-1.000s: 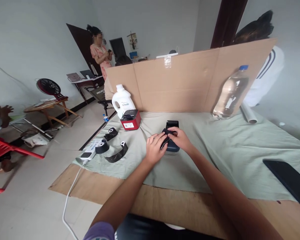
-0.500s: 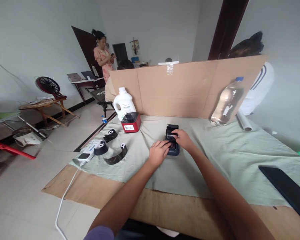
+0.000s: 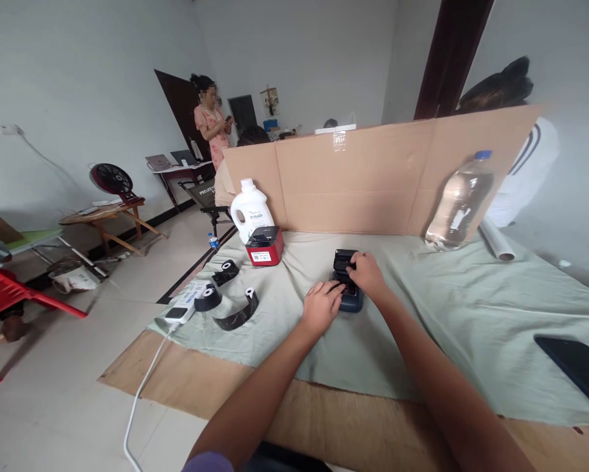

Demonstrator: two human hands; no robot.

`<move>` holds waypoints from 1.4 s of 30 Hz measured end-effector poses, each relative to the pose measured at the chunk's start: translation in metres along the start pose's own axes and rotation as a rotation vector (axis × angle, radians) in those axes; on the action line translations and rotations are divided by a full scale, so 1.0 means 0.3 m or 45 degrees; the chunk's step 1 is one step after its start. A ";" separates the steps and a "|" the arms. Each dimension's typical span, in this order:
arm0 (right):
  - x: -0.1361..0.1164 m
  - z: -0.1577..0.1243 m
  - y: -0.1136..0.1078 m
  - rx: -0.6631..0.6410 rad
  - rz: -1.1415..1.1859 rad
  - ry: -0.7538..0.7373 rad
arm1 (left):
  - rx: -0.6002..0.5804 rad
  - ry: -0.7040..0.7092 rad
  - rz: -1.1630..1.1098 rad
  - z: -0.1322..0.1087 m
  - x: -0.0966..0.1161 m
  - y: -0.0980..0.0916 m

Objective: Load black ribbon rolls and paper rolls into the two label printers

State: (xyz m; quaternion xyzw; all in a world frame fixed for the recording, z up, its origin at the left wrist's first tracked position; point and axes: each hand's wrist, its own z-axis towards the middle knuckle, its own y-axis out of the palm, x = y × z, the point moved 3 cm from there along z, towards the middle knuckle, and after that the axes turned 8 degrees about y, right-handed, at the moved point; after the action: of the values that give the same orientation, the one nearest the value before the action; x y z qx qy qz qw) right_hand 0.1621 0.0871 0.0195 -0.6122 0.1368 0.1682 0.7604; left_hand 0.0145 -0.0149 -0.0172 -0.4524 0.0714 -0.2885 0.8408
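Note:
A small dark blue label printer (image 3: 352, 303) stands on the cloth in front of me with its black lid (image 3: 344, 254) raised. My left hand (image 3: 322, 305) lies at the printer's left side, its fingers stretched over the opened body. At the raised lid's right edge, my right hand (image 3: 367, 272) has its thumb and fingers closed; the exact grip is partly hidden. To the left lie a partly unwound black roll (image 3: 238, 318), a second black roll (image 3: 208, 298) and a third black roll (image 3: 225, 271).
A red and black box (image 3: 265, 252) stands before a white jug (image 3: 251, 210). A white power strip (image 3: 183, 307) with a cable lies left. A cardboard panel (image 3: 353, 183) closes the back. Right are a clear bottle (image 3: 458, 203), a white tube (image 3: 498, 242) and a phone (image 3: 576, 370).
The whole view has shifted, so things sit farther right. My right hand's fingers have moved slightly up toward the lid. The left hand stays on the printer.

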 end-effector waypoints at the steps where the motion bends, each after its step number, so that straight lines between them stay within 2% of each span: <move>1: 0.004 0.009 -0.011 0.065 0.049 0.009 | 0.002 0.003 0.003 0.000 0.000 0.000; 3: 0.008 0.027 -0.028 0.147 0.187 -0.031 | 0.007 0.007 0.010 0.000 -0.001 -0.001; 6: 0.008 0.045 -0.041 0.103 0.317 -0.137 | 0.013 0.008 0.016 -0.001 0.000 -0.003; 10: 0.006 0.035 -0.067 -0.038 0.301 -0.222 | 0.036 0.013 0.016 -0.003 0.000 -0.004; 15: -0.009 -0.027 -0.081 -0.325 0.228 -0.381 | 0.044 0.006 0.013 -0.005 -0.003 -0.001; 18: -0.014 -0.049 -0.079 -0.395 0.196 -0.409 | 0.043 -0.011 -0.003 -0.006 -0.003 -0.005; 20: -0.006 -0.045 -0.079 -0.396 0.198 -0.319 | 0.045 -0.018 -0.018 -0.006 -0.003 -0.008; 23: 0.023 -0.025 -0.075 -0.420 0.243 -0.055 | 0.064 -0.001 -0.059 -0.004 -0.004 -0.008; 28: 0.062 -0.020 -0.055 -0.636 0.337 0.189 | 0.081 0.026 -0.149 -0.001 -0.007 -0.003; 32: 0.080 -0.027 -0.043 -0.749 0.416 0.295 | 0.068 0.014 -0.203 0.003 -0.008 -0.009; 42: 0.098 -0.035 -0.005 -0.783 0.519 0.454 | 0.004 -0.017 -0.243 -0.001 -0.003 -0.006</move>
State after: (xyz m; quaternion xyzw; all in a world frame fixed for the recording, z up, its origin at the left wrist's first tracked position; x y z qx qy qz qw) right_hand 0.1894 0.0791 0.0065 -0.7909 0.3283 0.2395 0.4576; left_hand 0.0128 -0.0153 -0.0162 -0.4578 0.0218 -0.3643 0.8107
